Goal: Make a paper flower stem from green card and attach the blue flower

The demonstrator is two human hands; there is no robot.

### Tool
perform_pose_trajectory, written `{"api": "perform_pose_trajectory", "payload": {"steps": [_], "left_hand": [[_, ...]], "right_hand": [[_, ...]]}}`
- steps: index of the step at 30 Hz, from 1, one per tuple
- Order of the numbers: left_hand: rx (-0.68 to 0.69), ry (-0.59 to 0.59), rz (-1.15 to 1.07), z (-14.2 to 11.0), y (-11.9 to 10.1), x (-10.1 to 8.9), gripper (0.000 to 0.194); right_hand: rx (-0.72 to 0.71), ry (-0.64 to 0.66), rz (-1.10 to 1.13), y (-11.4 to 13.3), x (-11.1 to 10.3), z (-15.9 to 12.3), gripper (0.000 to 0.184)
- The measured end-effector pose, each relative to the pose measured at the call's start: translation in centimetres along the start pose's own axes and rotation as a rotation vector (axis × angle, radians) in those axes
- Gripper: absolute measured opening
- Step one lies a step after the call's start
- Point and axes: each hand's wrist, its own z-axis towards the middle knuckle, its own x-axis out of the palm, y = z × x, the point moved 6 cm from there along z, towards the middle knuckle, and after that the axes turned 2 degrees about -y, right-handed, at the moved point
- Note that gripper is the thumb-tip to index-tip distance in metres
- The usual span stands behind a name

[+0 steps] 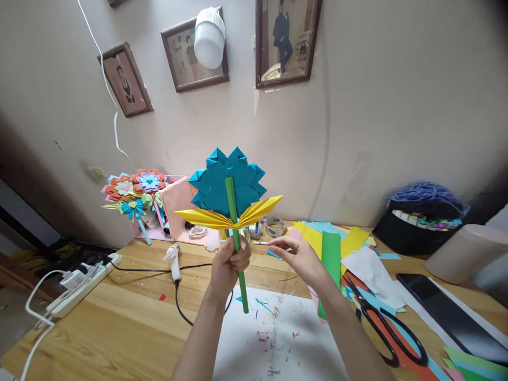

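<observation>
A blue paper flower [214,188] faces away from me, its green paper stem [242,280] running down its back. Yellow pleated paper leaves [257,210] spread to both sides of the stem below the petals. My left hand [232,259] is wrapped round the stem just under the leaves and holds the flower upright above the table. To the right, my right hand [291,254] hovers apart from the flower, fingers stretched and loosely bent, with nothing seen in them. Beneath both hands lies a white sheet [273,338] marked with coloured specks.
Finished paper flowers [148,182] stand by a pink box [177,206] at the back left. A glue gun [173,262] with its cable and a power strip [85,286] are left. Scissors [381,317], coloured paper [331,264], a phone [452,312] and a black pouch [397,233] lie right.
</observation>
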Motion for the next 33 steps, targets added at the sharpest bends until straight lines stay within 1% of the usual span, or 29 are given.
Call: {"api": "perform_pose_trajectory", "payload": {"steps": [3, 6, 8, 12, 18, 22, 27, 28, 30, 33], "left_hand": [[-0.081, 0.073, -0.05, 0.0, 1.9, 1.0, 0.029], [-0.154, 0.137, -0.073, 0.0, 3.8, 2.2, 0.031], [-0.197, 0.147, -0.069, 0.0, 4.9, 2.9, 0.033], [-0.244, 0.125, -0.087, 0.0, 6.1, 3.5, 0.036], [-0.23, 0.098, -0.076, -0.1, 6.4, 3.5, 0.038], [-0.212, 0.081, -0.058, -0.1, 6.4, 3.5, 0.039], [-0.184, 0.074, -0.054, 0.0, 6.5, 3.5, 0.041], [-0.175, 0.067, -0.046, 0.0, 6.5, 3.4, 0.041], [-0.138, 0.031, -0.017, 0.2, 6.1, 3.1, 0.04], [-0.048, -0.039, 0.041, 0.3, 4.6, 2.5, 0.035]], "right_hand": [[-0.062, 0.02, 0.259, 1.8, 1.1, -0.3, 0.024], [-0.13, -0.019, 0.432, 2.5, 1.5, -0.6, 0.018], [-0.125, -0.061, 0.5, 2.4, 1.5, -0.7, 0.016], [-0.051, -0.116, 0.517, 2.2, 1.4, -1.0, 0.024], [-0.083, -0.184, 0.483, 2.3, 1.2, -1.4, 0.022], [-0.103, -0.227, 0.498, 2.3, 1.4, -1.7, 0.02], [-0.093, -0.284, 0.51, 2.4, 1.5, -1.9, 0.019], [-0.089, -0.27, 0.509, 2.4, 1.6, -1.9, 0.019], [-0.095, -0.199, 0.497, 2.5, 1.8, -1.5, 0.021], [-0.125, -0.072, 0.471, 2.3, 1.8, -0.6, 0.033]]}}
